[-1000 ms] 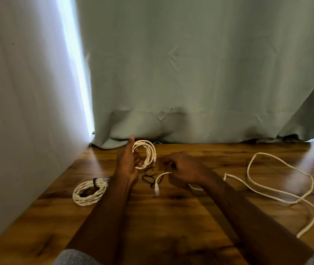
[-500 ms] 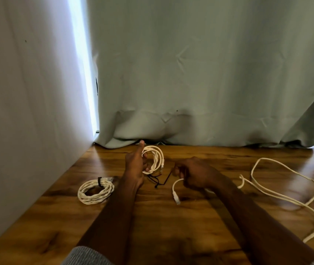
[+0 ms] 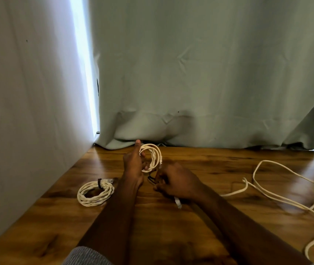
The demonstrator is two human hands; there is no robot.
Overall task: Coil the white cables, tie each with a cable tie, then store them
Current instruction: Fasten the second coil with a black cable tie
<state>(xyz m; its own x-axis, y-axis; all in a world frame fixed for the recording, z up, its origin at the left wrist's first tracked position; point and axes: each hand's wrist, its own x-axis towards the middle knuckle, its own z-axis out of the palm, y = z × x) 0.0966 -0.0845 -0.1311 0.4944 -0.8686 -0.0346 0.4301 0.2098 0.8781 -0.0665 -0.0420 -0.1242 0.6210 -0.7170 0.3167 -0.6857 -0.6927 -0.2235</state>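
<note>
Left hand (image 3: 133, 165) grips coiled cable (image 3: 152, 157); right hand (image 3: 177, 181) pinches black tie (image 3: 151, 178).

Pretty dim here, daylight only leaks through gaps beside the curtain (image 3: 200, 73), glare streaks my wooden surface (image 3: 219, 161), edges look bowed.

White cables (image 3: 153, 158), black tie (image 3: 99, 183), brown woodgrain table (image 3: 171, 236)

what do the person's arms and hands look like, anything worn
Both forearms are bare. A grey, knit-looking sleeve is pushed up on the left arm near the bottom edge; a sliver of the same grey shows at the right arm's edge. The left hand and right hand show no gloves, rings or watch.
</note>
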